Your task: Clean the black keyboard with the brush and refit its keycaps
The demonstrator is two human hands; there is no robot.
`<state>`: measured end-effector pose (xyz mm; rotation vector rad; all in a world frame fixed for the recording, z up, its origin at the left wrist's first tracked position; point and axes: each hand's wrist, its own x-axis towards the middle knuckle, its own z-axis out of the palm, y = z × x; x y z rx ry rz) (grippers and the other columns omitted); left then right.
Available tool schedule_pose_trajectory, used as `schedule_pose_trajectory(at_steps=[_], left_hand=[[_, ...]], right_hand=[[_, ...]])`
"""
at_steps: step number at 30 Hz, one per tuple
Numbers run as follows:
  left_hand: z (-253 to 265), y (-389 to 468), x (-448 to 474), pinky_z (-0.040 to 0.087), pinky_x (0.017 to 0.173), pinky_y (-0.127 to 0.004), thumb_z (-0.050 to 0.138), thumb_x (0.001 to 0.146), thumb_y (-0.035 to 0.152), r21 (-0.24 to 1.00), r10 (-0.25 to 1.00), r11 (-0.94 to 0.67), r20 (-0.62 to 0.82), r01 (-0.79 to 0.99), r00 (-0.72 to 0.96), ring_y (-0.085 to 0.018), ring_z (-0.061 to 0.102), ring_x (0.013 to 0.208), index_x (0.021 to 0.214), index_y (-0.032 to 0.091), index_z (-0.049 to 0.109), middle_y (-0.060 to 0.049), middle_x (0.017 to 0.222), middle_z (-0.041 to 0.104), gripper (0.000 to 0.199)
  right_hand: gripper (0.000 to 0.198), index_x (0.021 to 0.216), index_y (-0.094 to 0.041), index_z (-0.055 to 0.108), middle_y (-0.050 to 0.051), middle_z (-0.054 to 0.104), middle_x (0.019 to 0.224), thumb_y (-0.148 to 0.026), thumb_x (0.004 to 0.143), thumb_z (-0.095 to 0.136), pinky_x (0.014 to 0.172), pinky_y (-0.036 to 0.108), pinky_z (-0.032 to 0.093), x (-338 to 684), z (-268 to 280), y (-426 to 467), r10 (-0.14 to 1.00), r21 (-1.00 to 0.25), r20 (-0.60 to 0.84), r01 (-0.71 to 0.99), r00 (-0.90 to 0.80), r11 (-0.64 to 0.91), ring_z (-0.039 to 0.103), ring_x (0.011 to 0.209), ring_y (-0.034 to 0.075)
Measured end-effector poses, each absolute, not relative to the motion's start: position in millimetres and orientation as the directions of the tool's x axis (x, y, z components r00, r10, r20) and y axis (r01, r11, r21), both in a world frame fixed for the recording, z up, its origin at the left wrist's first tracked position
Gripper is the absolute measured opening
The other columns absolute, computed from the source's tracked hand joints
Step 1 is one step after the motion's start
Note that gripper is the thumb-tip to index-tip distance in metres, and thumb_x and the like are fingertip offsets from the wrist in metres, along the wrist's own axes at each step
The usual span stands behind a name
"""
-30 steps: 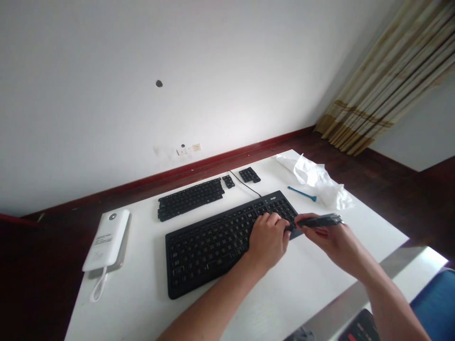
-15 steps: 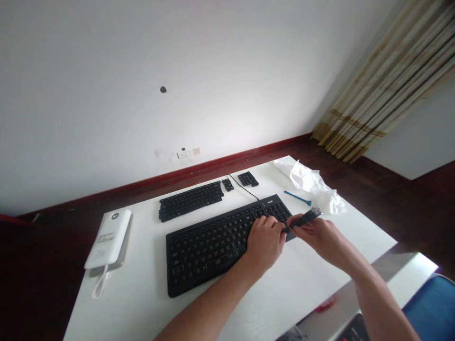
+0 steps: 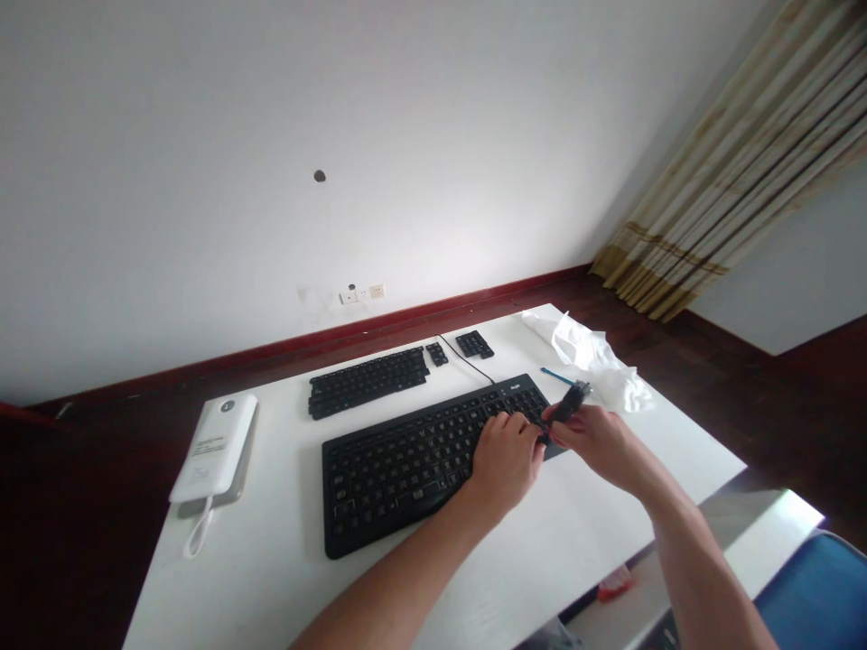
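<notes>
Dark tool [image 3: 567,403] being gripped by right hand [image 3: 596,441], long axis slanting toward frame's upper right; left hand [image 3: 505,459], fingers curled, being rested on keyboard [image 3: 406,460] just left of it.

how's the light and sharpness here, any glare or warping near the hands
Head view: a bright patch on the wall fades to dim corners; wide-angle warp tilts the curtain; the tool in the right hand is small and slightly blurred; left hand on the keyboard is sharp; no harsh glare on the table.
</notes>
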<state>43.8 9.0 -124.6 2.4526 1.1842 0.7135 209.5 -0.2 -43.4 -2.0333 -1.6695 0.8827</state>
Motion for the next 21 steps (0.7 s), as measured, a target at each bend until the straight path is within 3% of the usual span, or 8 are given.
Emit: schedule_pose_trajectory(at_steps=[7,12,18,21], left_hand=[[-123,9,43,0.049,0.092,-0.038,0.062,0.099,0.031,0.482,0.795,-0.602,0.286,0.637,0.535,-0.021,0.059,0.102,0.113,0.023,0.068,-0.004,0.107,0.066,0.017],[-121,8,42,0.050,0.093,-0.039,0.063,0.098,0.031,0.497,0.795,-0.601,0.294,0.626,0.531,-0.022,0.058,0.103,0.114,0.023,0.067,-0.003,0.107,0.066,0.018],[-119,8,40,0.050,0.096,-0.039,0.063,0.099,0.034,0.498,0.796,-0.598,0.272,0.628,0.541,-0.022,0.059,0.105,0.114,0.023,0.068,-0.004,0.109,0.066,0.019],[-119,8,40,0.050,0.096,-0.039,0.065,0.098,0.035,0.495,0.795,-0.599,0.274,0.629,0.542,-0.022,0.059,0.104,0.116,0.023,0.067,-0.004,0.109,0.066,0.022]], right_hand=[[0.029,0.101,-0.021,0.073,0.004,0.081,0.086,-0.045,0.087,0.063,0.081,0.032,0.062,215,-56,-22,0.984,-0.749,-0.123,0.639,0.126,-0.176,0.080,0.096,0.031],[0.030,0.109,-0.022,0.070,0.005,0.082,0.094,-0.043,0.088,0.065,0.081,0.034,0.063,217,-66,-35,0.990,-0.752,-0.109,0.644,0.086,-0.139,0.080,0.096,0.032],[0.031,0.104,-0.023,0.073,0.007,0.083,0.093,-0.047,0.086,0.069,0.080,0.037,0.066,217,-80,-44,0.988,-0.808,-0.016,0.580,0.152,-0.102,0.080,0.090,0.032],[0.030,0.104,-0.024,0.073,0.006,0.083,0.093,-0.047,0.086,0.068,0.079,0.036,0.066,216,-76,-41,0.987,-0.798,-0.035,0.590,0.154,-0.120,0.080,0.093,0.033]])
